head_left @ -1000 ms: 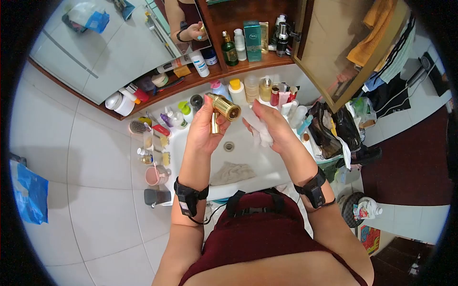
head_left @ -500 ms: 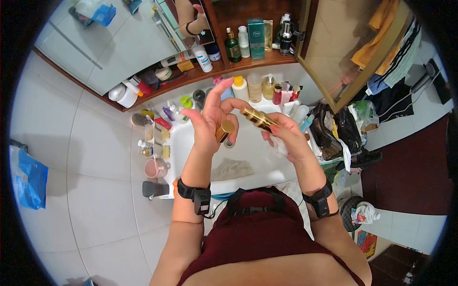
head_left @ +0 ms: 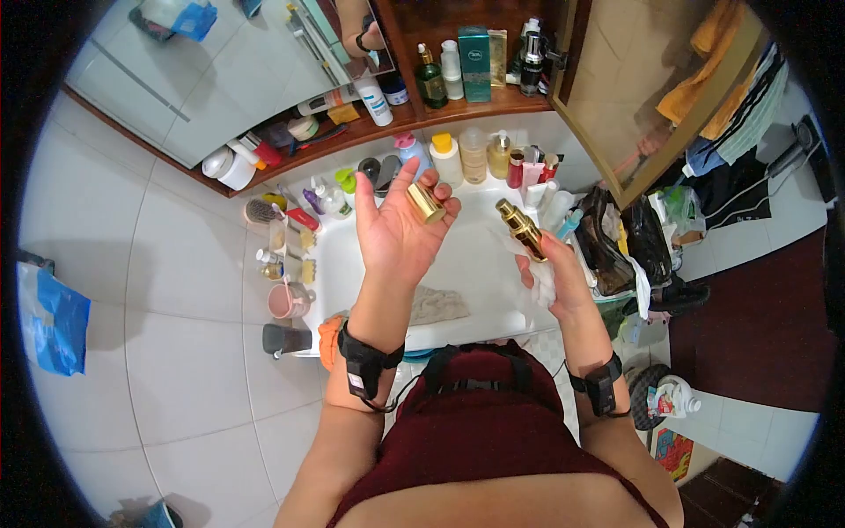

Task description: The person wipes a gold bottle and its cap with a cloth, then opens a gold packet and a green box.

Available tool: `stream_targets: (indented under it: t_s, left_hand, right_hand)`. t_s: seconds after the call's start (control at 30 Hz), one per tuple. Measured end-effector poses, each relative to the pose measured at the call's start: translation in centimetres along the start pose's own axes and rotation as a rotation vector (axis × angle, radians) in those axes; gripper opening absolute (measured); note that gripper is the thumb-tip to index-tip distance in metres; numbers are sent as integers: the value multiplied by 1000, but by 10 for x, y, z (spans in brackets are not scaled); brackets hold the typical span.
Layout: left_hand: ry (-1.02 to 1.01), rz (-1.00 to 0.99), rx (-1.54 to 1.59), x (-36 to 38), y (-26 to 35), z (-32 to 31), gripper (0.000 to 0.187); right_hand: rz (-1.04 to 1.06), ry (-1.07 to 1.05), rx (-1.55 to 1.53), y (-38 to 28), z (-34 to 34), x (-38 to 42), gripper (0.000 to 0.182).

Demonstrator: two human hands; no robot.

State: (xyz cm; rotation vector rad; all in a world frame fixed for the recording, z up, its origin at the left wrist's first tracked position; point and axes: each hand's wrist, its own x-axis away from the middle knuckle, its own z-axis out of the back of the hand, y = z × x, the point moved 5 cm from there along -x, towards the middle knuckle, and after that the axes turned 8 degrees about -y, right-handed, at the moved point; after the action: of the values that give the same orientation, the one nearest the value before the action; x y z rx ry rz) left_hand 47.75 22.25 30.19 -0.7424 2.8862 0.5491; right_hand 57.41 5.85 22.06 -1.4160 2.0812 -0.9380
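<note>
My left hand (head_left: 396, 224) is turned palm up over the sink. Its last fingers curl around a shiny gold cap (head_left: 426, 203), while the thumb and index finger stretch out. In my right hand (head_left: 568, 277) is a small gold pump bottle (head_left: 521, 227), uncapped and tilted with its pump end up and to the left. A crumpled white tissue (head_left: 542, 286) is tucked under the bottle in the same hand. The cap and the bottle are apart. Below both hands lies the white sink (head_left: 480, 308), with a greyish cloth (head_left: 438, 304) in it.
Several bottles and tubes line the sink's back rim, among them a yellow-capped bottle (head_left: 446, 160). Above is a wooden shelf (head_left: 493, 110) with more cosmetics, beside an open mirrored door (head_left: 607, 97). A pink cup (head_left: 287, 301) stands at left; black bags (head_left: 647, 242) sit at right.
My hands have moved apart, the right one rightward and down with the bottle. My left hand has rolled palm up, bringing the cap into fuller view.
</note>
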Motion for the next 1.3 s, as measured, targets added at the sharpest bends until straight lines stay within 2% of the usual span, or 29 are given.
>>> stream_targets:
  t_s: [0.17,0.23,0.3,0.4,0.5,0.53,0.63,0.67,0.77,0.8,0.9,1.0,1.1,1.2,1.27,1.3]
  left_hand:
    - [-22,123,-320,8,-16,12,34]
    - [-13,156,-459,10,-27,17,37]
    - [-11,213,-476,9,-41,29,45]
    - [-30,312,-498,11,-60,37,50]
    - [-4,419,-498,13,-77,44,51]
    - [-4,452,-528,15,-82,47,50]
    - [-16,515,-640,16,-94,53,48]
    - [-13,510,-650,16,-97,53,47]
    - [-7,514,-660,17,-103,51,45]
    - [-9,533,-650,18,-103,51,45]
    - [-11,560,-638,21,-101,53,44]
    - [5,569,-673,24,-97,58,44]
    - [-1,570,-740,26,-95,60,45]
    - [-60,547,-798,29,-91,57,47]
    - [-104,520,-839,30,-87,52,47]
    - [-125,508,-859,30,-86,49,47]
  right_hand:
    - [-11,318,248,48,91,38,25]
    - [-119,443,-78,68,111,68,26]
    - [-177,521,-196,76,117,89,26]
    - [-93,551,-255,105,150,123,31]
    - [100,609,169,114,186,134,31]
    - [30,705,407,113,197,136,31]
    - [71,842,1255,83,197,128,32]
    - [70,892,1349,82,201,122,31]
    - [-106,900,1439,88,213,99,32]
    - [-94,922,1481,90,216,93,31]
    - [-139,986,1450,99,227,88,31]
    - [-95,940,1528,96,226,87,37]
    - [-253,910,1470,90,223,91,52]
    - [9,1019,1647,78,221,114,65]
    - [182,1216,1298,54,209,133,63]
    - [339,1158,1045,38,191,138,55]
